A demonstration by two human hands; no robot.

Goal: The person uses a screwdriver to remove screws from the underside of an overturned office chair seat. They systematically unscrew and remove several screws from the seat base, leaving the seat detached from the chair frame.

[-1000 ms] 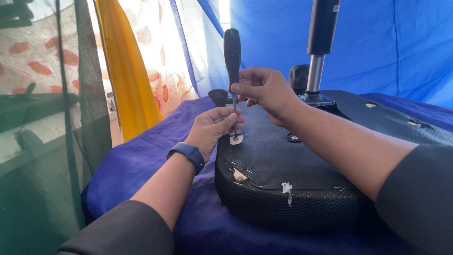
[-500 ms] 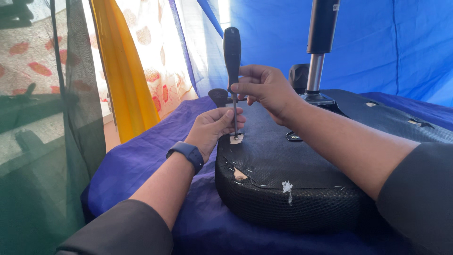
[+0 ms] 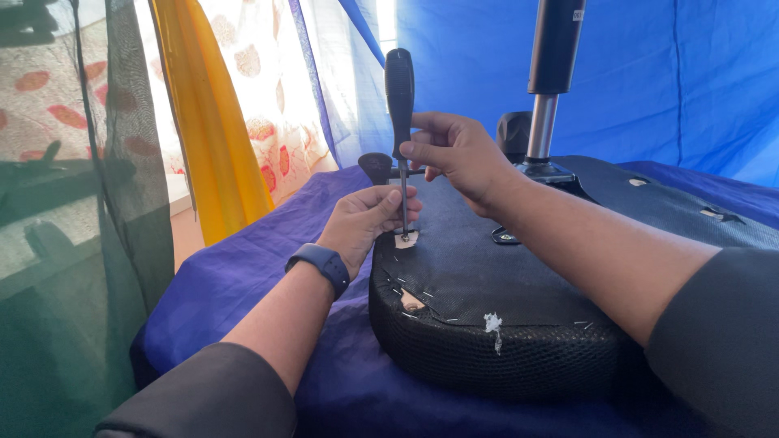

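Head view is showing a person working on an upturned black chair seat (image 3: 487, 308) that is lying on a desk draped in blue cloth (image 3: 243, 284). The right hand (image 3: 454, 154) is closing its grip around the lower end of a black-handled screwdriver (image 3: 399, 89), thumb and fingers pressed onto the handle where it meets the metal shaft. The tool is standing nearly upright, its tip sitting in a screw at a small pale patch (image 3: 406, 238) near the seat's left edge. The left hand (image 3: 365, 219) is resting against that edge, its fingertips pinching the shaft just above the tip and steadying it. A dark smartwatch (image 3: 320, 266) is sitting on the left wrist.

Compared with a second ago, almost nothing is shifting: the screwdriver is staying planted on the same spot, the left hand is keeping its pinch, and the right hand is only adjusting its fingers slightly on the handle. By my reading, the screw is still being turned, with no sign that it is coming free or fully seated; the screw head itself is too small to make out.

Behind the hands, the chair's gas column (image 3: 552, 73) is rising from the seat's metal plate, and a dark lever knob (image 3: 375, 165) is poking out just beyond the left hand. Staples and a torn white fleck (image 3: 493, 323) are dotting the seat's near rim. A yellow curtain (image 3: 211, 122) is hanging at the left, and blue fabric (image 3: 649, 73) is covering the background.
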